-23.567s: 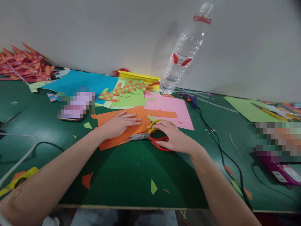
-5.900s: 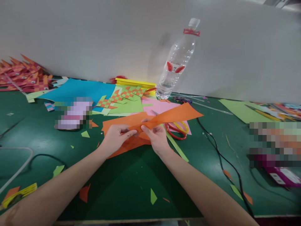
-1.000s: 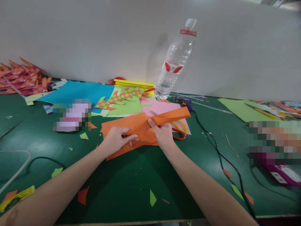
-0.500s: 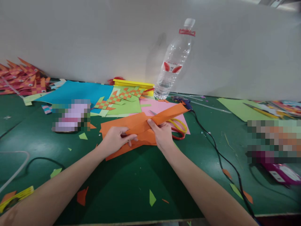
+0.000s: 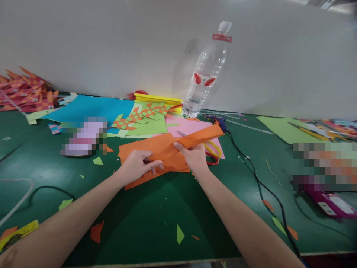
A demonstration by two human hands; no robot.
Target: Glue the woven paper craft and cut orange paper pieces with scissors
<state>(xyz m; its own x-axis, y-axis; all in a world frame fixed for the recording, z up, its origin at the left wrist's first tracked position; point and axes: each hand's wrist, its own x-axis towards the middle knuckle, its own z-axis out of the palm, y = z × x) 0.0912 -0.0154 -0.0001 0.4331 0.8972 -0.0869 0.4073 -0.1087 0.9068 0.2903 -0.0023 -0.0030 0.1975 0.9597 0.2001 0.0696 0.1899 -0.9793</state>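
Holding a folded orange paper strip (image 5: 203, 135) in both hands, over a larger orange sheet (image 5: 134, 145). Pinching its near end between thumb and fingers of the left hand (image 5: 139, 163); clamped about its middle with the right hand (image 5: 195, 156), thumb laid along the face. Slanting lengthwise from the left hand up past the right hand, with the long axis tilted and the free end pointing rightward and away. Covering part of a pair of scissors (image 5: 220, 152) with strip and right hand, leaving blade tip and yellow and red handles in view. Facing checkered paper pieces (image 5: 149, 111) beyond the left hand.
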